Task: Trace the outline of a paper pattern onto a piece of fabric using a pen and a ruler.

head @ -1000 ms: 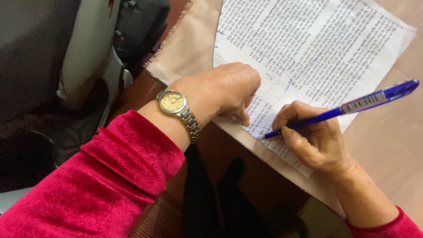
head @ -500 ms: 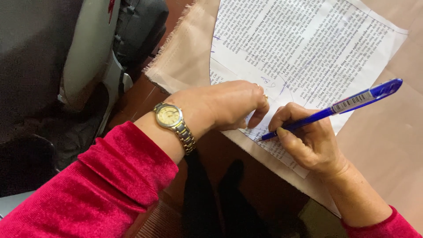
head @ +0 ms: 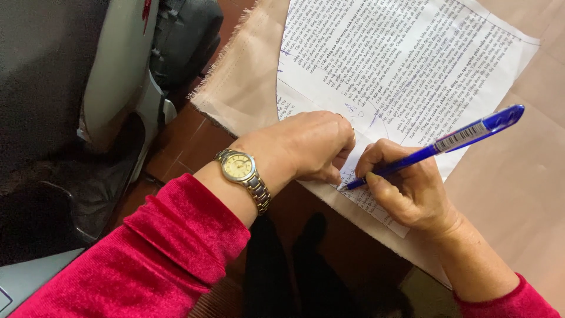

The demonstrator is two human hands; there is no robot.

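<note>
Tracing along the near edge of the printed paper sheet (head: pixel 412 65), the blue pen (head: pixel 435 147) has its tip down at the sheet's near-left corner, right where paper meets the tan fabric (head: pixel 247 88) underneath. The right hand (head: pixel 406 191) has its grip clamped on the pen, fingers pinched together low on the barrel, the cap end pointing up and away to the right. The left hand (head: pixel 312 144) is curled shut and pressing on the sheet just left of the tip, pinning it; a metal wristwatch (head: pixel 238 168) sits above the red velvet sleeve (head: pixel 165 253). Fabric and paper lie on the surface, overhanging its near edge above the floor. Risk from here, as I judge it: the sheet is held at one corner only, so a push from the pen could slide it and throw the line off. To the far left sits a dark bag (head: pixel 182 41).
</note>
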